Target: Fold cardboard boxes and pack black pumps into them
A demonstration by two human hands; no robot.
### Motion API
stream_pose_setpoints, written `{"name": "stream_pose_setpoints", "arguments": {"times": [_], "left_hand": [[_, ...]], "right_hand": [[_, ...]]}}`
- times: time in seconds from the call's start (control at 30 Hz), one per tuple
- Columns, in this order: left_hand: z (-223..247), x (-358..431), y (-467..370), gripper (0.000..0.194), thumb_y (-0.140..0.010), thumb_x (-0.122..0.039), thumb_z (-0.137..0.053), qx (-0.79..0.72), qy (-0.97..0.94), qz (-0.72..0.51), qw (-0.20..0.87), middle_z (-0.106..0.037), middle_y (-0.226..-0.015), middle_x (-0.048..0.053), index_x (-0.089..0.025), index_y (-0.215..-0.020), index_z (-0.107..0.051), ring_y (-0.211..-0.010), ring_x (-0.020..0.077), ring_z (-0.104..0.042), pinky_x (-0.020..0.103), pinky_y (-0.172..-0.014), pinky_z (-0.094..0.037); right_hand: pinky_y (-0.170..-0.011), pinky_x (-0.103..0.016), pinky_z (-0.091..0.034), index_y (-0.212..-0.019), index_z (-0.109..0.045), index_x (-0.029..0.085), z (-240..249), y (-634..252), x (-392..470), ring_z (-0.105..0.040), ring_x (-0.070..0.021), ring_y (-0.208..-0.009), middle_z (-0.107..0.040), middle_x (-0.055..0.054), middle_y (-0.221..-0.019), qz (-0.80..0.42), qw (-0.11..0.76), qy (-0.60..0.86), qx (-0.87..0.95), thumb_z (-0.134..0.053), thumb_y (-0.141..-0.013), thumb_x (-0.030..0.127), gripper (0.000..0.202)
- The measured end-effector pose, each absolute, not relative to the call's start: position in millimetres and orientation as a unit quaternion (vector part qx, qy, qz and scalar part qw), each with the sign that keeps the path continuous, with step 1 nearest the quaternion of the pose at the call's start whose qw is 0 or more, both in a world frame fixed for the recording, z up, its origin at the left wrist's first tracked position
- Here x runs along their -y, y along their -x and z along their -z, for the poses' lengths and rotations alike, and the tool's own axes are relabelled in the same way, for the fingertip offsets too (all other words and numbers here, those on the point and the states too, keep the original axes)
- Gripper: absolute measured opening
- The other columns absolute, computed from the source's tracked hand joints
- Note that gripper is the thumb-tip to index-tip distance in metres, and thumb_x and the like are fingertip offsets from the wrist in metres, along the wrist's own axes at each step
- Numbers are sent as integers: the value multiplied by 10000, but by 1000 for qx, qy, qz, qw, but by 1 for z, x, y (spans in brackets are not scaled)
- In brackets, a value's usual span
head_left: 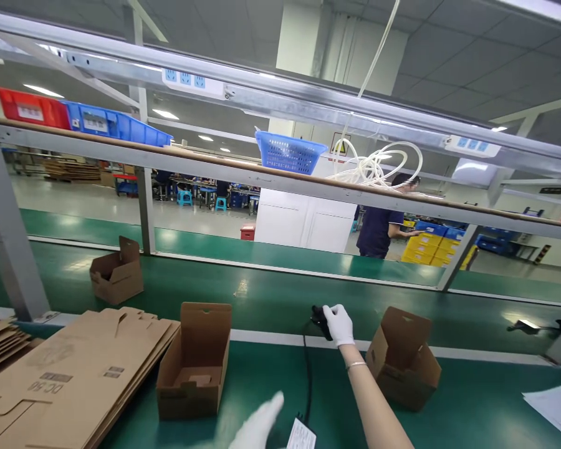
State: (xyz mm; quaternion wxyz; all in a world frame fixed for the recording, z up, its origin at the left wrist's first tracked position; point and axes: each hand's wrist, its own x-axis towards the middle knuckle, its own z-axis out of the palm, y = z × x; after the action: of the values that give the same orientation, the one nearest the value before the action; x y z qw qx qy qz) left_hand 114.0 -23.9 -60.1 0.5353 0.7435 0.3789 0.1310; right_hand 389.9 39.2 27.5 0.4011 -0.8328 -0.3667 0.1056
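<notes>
My right hand (340,325), in a white glove, reaches over the white strip between the green surfaces. Its fingers are closed on a bundled black cable (321,321). From there the cord runs down to a black power adapter (302,434) with a white label, partly cut off by the bottom edge. Left of the adapter is my left hand (259,424), also gloved, slightly blurred, with fingers stretched out and nothing visible in them. An open cardboard box (191,399) stands to the left, and a second open box (404,374) sits tilted beside my right forearm.
Flat cardboard blanks (75,374) are stacked at left. Another open box (119,280) stands on the green conveyor belt (271,299). A black device (526,327) lies far right, near white paper (556,405). The shelf above holds a blue basket (290,153). A person (376,227) stands beyond.
</notes>
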Motion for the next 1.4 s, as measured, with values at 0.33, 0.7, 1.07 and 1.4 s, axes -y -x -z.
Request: {"name": "stream_pose_setpoints", "arguments": {"times": [0.33, 0.7, 1.07, 1.4], "left_hand": [[-15, 28, -137, 1165, -431, -360, -923, -321, -457, -590, 583, -576, -1264, 126, -286, -1381, -253, -1140, 351, -589, 452, -997, -488], [-48, 16, -29, 590, -615, -262, -851, -275, -487, -499, 662, -654, -897, 20, -212, -1107, -530, -770, 188, -648, 360, -760, -526], [-48, 38, -37, 565, -534, -117, -783, -186, -679, -263, 659, -645, -921, 35, -183, -1059, -586, -872, 252, -616, 390, -829, -502], [-30, 29, -28, 844, -545, -304, -874, -383, -590, -585, 403, -606, -1209, 112, -208, -1285, -480, -1113, 324, -587, 424, -1039, -433]], "right_hand": [[-862, -384, -522, -995, -622, 221, -42, -248, 66, -643, -254, -943, -661, -85, -987, -137, 580, 496, 632, -724, -696, 578, 476], [-825, -409, -504, -922, -728, 315, -80, -289, 80, -611, -205, -723, -676, -27, -731, -39, 353, 457, 816, -634, -853, 344, 121], [-580, -253, -485, -669, -562, 214, -81, -217, 29, -575, -137, -610, -614, 19, -661, -277, 345, 490, 751, -628, -792, 414, 243], [-921, -406, -539, -1459, -396, 257, -67, -198, 47, -662, -281, -1089, -678, -78, -1231, -190, 334, 473, 793, -644, -823, 414, 700]]}}
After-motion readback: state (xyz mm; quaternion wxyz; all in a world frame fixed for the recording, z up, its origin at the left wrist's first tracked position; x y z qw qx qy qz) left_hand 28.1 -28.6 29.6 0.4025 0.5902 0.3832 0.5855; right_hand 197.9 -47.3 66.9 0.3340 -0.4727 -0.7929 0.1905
